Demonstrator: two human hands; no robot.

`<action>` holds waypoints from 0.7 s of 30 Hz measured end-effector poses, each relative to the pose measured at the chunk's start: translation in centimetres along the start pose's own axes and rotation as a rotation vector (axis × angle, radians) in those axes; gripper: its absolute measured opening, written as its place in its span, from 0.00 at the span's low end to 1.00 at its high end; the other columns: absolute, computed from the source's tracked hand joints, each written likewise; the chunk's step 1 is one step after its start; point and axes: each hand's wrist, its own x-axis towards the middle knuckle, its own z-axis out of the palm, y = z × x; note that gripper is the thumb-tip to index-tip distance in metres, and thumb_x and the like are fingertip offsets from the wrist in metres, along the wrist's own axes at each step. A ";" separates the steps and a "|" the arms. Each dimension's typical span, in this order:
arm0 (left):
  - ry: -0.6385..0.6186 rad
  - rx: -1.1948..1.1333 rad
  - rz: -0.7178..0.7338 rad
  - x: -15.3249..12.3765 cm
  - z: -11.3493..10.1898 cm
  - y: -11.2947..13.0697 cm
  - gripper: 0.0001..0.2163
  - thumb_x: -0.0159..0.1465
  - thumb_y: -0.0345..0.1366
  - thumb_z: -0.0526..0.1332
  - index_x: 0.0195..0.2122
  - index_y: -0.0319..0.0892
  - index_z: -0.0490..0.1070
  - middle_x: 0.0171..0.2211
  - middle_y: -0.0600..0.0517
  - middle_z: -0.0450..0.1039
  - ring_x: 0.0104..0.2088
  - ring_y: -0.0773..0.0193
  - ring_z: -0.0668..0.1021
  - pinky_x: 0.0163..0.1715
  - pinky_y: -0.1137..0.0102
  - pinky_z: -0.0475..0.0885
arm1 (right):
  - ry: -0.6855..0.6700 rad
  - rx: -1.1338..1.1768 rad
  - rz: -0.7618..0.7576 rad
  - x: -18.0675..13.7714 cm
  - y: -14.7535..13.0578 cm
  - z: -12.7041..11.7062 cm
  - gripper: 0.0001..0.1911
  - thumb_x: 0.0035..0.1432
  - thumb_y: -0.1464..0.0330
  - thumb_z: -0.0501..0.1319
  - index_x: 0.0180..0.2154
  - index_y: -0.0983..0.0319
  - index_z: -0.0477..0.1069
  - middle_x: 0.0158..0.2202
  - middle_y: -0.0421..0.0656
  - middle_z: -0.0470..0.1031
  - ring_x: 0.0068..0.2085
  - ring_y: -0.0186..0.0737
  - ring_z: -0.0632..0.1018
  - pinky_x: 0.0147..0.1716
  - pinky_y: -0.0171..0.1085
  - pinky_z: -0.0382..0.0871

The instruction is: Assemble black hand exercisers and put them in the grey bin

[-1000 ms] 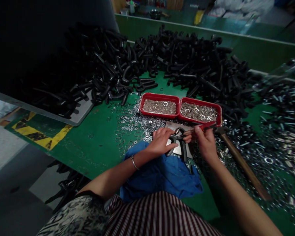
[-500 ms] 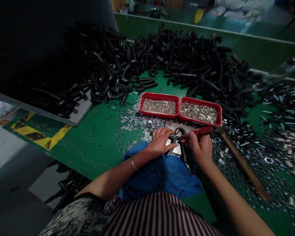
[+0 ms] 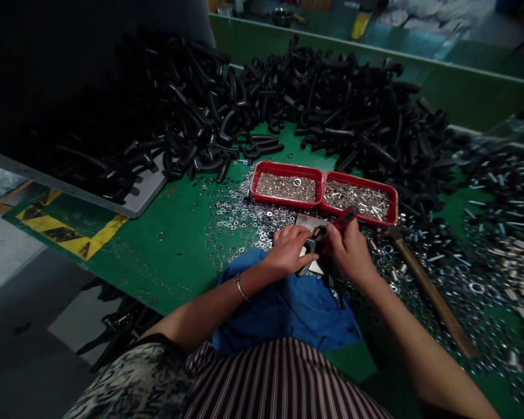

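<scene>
My left hand (image 3: 288,250) is closed on a black curved plastic part (image 3: 306,263), pressing it against a metal block (image 3: 304,221). A metal fitting shows at the part's upper end, between the hands. My right hand (image 3: 351,253) grips a red-handled hand tool (image 3: 346,217). Its handle rises above the fingers, and its working end is hidden near the black part. Both hands are close together over a blue cloth (image 3: 288,311) at the table's front edge.
Two red trays (image 3: 288,202) of small metal pieces stand just beyond my hands. A wooden-handled hammer (image 3: 432,291) lies to the right. Loose rings (image 3: 236,224) cover the green table (image 3: 179,273) around the block. Black plastic parts (image 3: 353,110) are heaped behind.
My right hand has shifted slightly left, and the red tool has swung from nearly level to pointing up and right. The left hand stays on the black part. The view has shifted slightly.
</scene>
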 end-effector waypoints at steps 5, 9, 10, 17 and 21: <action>-0.032 0.035 -0.033 0.3 -0.3 0.6 0.24 0.64 0.47 0.63 0.59 0.46 0.66 0.58 0.47 0.67 0.59 0.50 0.65 0.58 0.56 0.59 | 0.048 0.458 0.000 0.1 -1.8 -1.6 0.17 0.72 0.56 0.44 0.40 0.58 0.65 0.23 0.37 0.77 0.17 0.34 0.74 0.21 0.35 0.72; -0.061 0.028 -0.038 0.3 -0.5 0.6 0.23 0.65 0.48 0.61 0.60 0.46 0.65 0.59 0.47 0.66 0.59 0.49 0.65 0.58 0.56 0.60 | 0.087 0.739 0.139 -0.4 -0.4 -1.0 0.09 0.69 0.57 0.52 0.43 0.54 0.60 0.32 0.40 0.80 0.25 0.40 0.80 0.24 0.39 0.74; -0.061 0.023 -0.036 0.2 -0.6 0.6 0.23 0.66 0.48 0.61 0.60 0.46 0.65 0.59 0.47 0.66 0.59 0.50 0.65 0.58 0.56 0.60 | 0.087 0.736 0.179 -0.6 0.3 -0.6 0.10 0.67 0.56 0.55 0.42 0.54 0.59 0.33 0.41 0.80 0.26 0.42 0.81 0.25 0.40 0.74; -0.032 0.003 -0.022 0.2 -0.3 0.3 0.24 0.65 0.49 0.62 0.59 0.46 0.66 0.58 0.47 0.67 0.59 0.51 0.65 0.58 0.56 0.59 | 0.073 0.636 0.243 -1.3 2.2 1.4 0.14 0.65 0.52 0.56 0.41 0.54 0.59 0.35 0.43 0.81 0.30 0.46 0.82 0.31 0.45 0.76; -0.039 -0.007 -0.025 0.2 -0.4 0.4 0.24 0.64 0.49 0.63 0.59 0.46 0.65 0.58 0.48 0.67 0.59 0.51 0.65 0.58 0.57 0.59 | 0.113 0.542 0.229 -1.6 1.7 1.5 0.14 0.66 0.52 0.53 0.41 0.55 0.58 0.34 0.44 0.81 0.28 0.45 0.81 0.31 0.45 0.75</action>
